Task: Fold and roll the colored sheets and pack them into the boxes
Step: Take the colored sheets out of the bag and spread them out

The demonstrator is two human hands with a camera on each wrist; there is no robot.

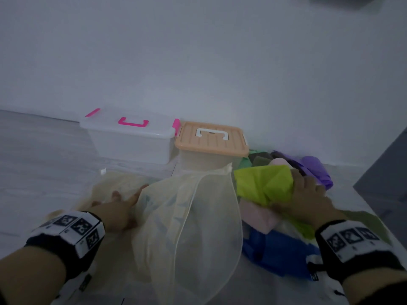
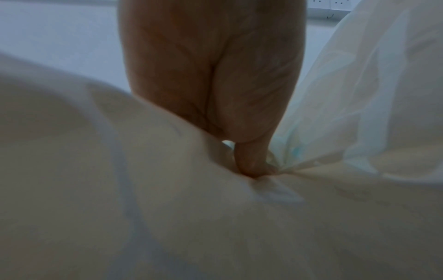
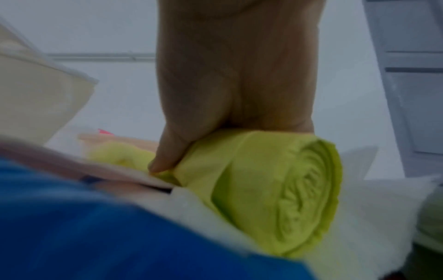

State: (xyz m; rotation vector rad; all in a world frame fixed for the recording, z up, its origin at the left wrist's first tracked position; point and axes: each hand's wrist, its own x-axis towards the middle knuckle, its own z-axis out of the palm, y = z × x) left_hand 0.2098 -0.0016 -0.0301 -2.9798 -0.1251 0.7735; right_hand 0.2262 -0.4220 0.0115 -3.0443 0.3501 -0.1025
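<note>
Lime-green roll (image 3: 275,189) lay on the sheet pile (image 1: 275,249), right hand (image 1: 308,199) wrapped round it; left hand (image 1: 116,210) pinched the cream sheet (image 1: 187,216). Firm squeeze probably needed so coils wouldn't spring; clear box (image 1: 130,139) and peach-lidded box (image 1: 211,139) stood lidded, needing opening first

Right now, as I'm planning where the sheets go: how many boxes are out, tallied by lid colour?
clear-lidded box with pink handle: 1
orange-lidded box: 1
Total: 2 boxes, both with lids on

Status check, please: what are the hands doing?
Left hand pinches cream sheet. Right hand grips green roll. Clear box, orange-lidded box: both closed.
</note>
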